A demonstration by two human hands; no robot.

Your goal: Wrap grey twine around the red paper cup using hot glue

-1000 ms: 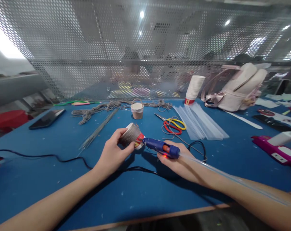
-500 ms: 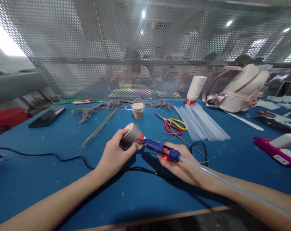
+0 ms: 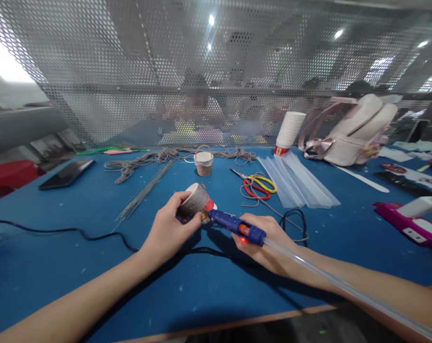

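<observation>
My left hand [image 3: 169,221] grips a paper cup [image 3: 195,201] tipped on its side, its wall mostly wrapped in grey cord. A red printed strip shows uncovered near the cup's base. In my right hand [image 3: 262,238] is a blue glue gun [image 3: 233,225], with a red light glowing on it and a long clear glue stick [image 3: 330,274] running out of its back. The gun's nozzle is at the red part of the cup; whether it touches cannot be made out. Beyond them stands a small cord-wrapped cup with a handle [image 3: 203,164].
Scissors [image 3: 257,186] with red and yellow handles lie beside clear glue sticks [image 3: 298,183]. Behind are stacked paper cups [image 3: 289,133], a backpack [image 3: 355,131] and grey cord [image 3: 130,166]. A phone [image 3: 67,174], thin wires [image 3: 144,193], a black cable [image 3: 83,232] and a purple power strip [image 3: 411,224] also lie around.
The glue gun and my right hand have shifted slightly left, along the cup's red part. My left hand still holds the cup in nearly the same place.
</observation>
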